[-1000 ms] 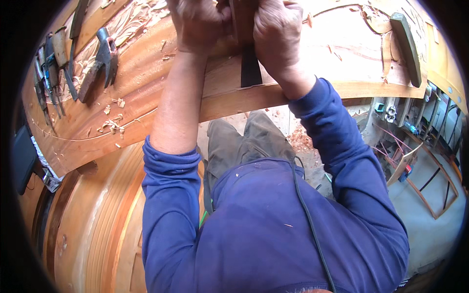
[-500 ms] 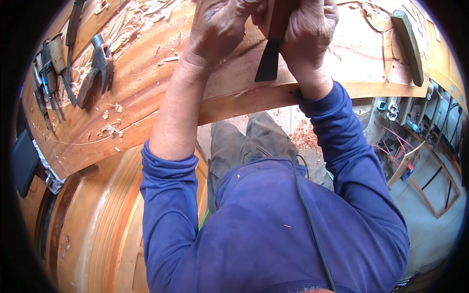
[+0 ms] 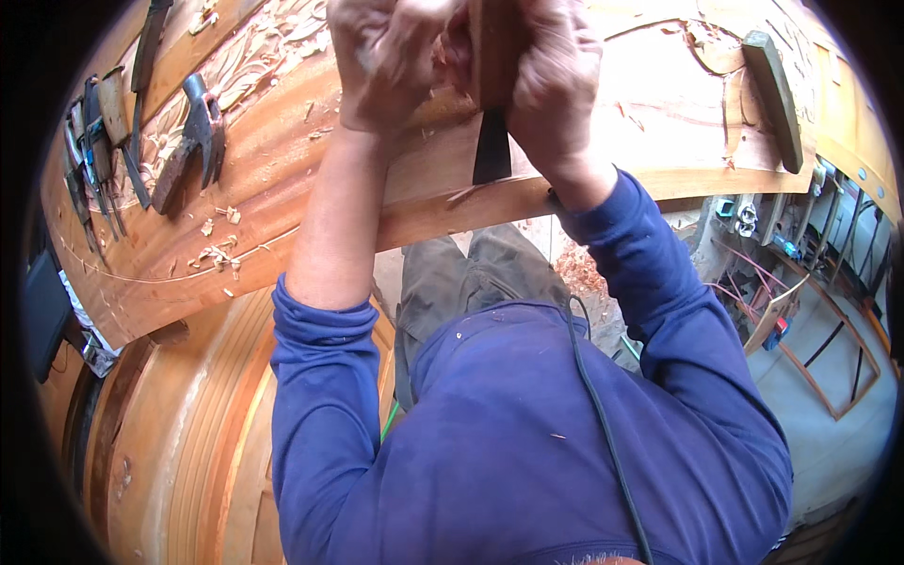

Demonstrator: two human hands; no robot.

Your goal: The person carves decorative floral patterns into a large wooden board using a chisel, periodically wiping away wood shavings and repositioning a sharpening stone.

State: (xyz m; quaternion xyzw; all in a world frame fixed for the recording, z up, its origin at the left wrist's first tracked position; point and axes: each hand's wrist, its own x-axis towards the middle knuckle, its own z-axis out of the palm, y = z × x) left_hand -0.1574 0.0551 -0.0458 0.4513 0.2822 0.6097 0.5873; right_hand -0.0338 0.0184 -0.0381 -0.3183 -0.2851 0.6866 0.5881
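Both my hands grip a wooden hand plane (image 3: 495, 61) at the top of the view, above the near part of a carved wooden board (image 3: 273, 193). My left hand (image 3: 388, 71) is closed around its left side, and curled shavings show between that hand and the plane body. On the other side, my right hand (image 3: 554, 89) is closed too, slightly smeared by motion. A dark flat iron (image 3: 492, 151) sticks out of the plane toward me, its wide end over the board's front edge. The plane's far end is cut off by the frame.
At the board's left lie a claw hammer (image 3: 198, 132) and several chisels (image 3: 99, 151). A dark oblong block (image 3: 772, 99) rests at the right. Wood shavings (image 3: 218, 254) are scattered about, with more on the floor (image 3: 579, 268). Clamps and a wooden frame (image 3: 838, 367) stand lower right.
Both hands and the plane have moved toward me and a little left, bringing the iron over the board's front edge. The view has shifted slightly as well.
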